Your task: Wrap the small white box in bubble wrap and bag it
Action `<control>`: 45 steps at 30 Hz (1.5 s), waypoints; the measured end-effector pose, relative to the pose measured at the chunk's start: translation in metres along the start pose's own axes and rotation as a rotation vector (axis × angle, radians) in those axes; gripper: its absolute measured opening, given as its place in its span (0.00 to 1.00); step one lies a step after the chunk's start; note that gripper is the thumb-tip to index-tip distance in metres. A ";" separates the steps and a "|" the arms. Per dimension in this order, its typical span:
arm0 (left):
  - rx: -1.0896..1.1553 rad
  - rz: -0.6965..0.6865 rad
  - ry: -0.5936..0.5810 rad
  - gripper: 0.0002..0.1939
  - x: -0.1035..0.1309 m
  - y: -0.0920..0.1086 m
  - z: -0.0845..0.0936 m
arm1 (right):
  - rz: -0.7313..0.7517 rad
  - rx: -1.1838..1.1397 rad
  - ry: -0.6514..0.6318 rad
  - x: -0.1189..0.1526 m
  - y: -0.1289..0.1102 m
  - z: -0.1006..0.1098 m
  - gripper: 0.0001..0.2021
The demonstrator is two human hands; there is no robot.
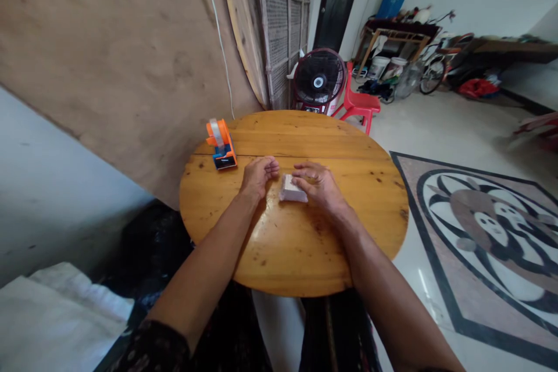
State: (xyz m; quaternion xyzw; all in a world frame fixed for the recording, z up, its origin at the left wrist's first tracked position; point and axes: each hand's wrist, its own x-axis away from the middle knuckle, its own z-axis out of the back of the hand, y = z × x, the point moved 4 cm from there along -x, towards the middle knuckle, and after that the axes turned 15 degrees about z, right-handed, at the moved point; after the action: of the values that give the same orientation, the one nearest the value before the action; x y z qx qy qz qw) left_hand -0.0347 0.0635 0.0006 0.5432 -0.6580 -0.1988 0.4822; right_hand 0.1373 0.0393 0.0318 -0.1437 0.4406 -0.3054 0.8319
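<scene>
A small white block-shaped pack (293,192) in what looks like clear plastic wrap lies on the round wooden table (296,261). My left hand (258,176) is just left of the pack and apart from it, its fingers loosely curved with nothing visible in them. On the other side, my right hand (320,185) has its fingers apart, with thumb and fingertips over the pack's right part. Whether the thumb touches the pack I cannot tell. An orange and blue tape dispenser (225,154) with a roll of clear tape stands at the table's left rim.
A brown board (131,58) leans close along the left side. Behind the table are a black fan (319,78) and a red plastic chair (364,102). Black bags (152,238) lie at lower left. Further back stand a cluttered desk (399,32) and a bicycle (433,72).
</scene>
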 end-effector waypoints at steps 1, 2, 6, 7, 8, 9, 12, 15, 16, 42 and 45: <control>-0.010 -0.001 -0.002 0.07 0.000 0.000 0.000 | 0.035 0.064 -0.007 0.000 -0.003 0.000 0.06; -0.021 -0.003 -0.003 0.07 0.001 0.000 0.000 | 0.067 0.119 -0.016 0.000 -0.006 -0.001 0.07; -0.086 -0.018 -0.012 0.07 0.003 0.001 -0.002 | 0.122 0.242 -0.021 0.000 -0.014 -0.004 0.09; -0.106 -0.023 -0.017 0.07 0.004 0.001 -0.002 | 0.120 0.260 -0.015 0.000 -0.015 -0.005 0.09; -0.126 -0.027 -0.023 0.07 0.005 0.001 -0.003 | 0.116 0.277 -0.006 0.000 -0.015 -0.005 0.09; -0.146 -0.031 -0.029 0.06 0.006 0.001 -0.004 | 0.111 0.292 0.002 0.000 -0.016 -0.005 0.09; -0.197 -0.040 -0.042 0.04 0.009 0.001 -0.007 | 0.101 0.319 0.020 0.000 -0.017 -0.003 0.09; -0.236 -0.049 -0.046 0.03 0.010 0.001 -0.008 | 0.094 0.338 0.046 0.001 -0.016 -0.001 0.09; -0.245 -0.052 -0.045 0.03 0.010 0.001 -0.008 | 0.096 0.342 0.052 0.002 -0.016 0.000 0.09; -0.700 -0.072 -0.233 0.14 0.023 0.005 -0.011 | -0.190 0.013 0.118 0.006 -0.008 -0.003 0.09; -0.755 -0.087 -0.246 0.24 0.021 0.002 -0.009 | -0.198 -0.055 0.141 0.005 -0.009 -0.002 0.09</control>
State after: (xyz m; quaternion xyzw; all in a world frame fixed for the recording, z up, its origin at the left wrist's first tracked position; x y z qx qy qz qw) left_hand -0.0268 0.0478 0.0149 0.3273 -0.5678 -0.5105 0.5567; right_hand 0.1341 0.0295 0.0318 -0.1872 0.4899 -0.3831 0.7604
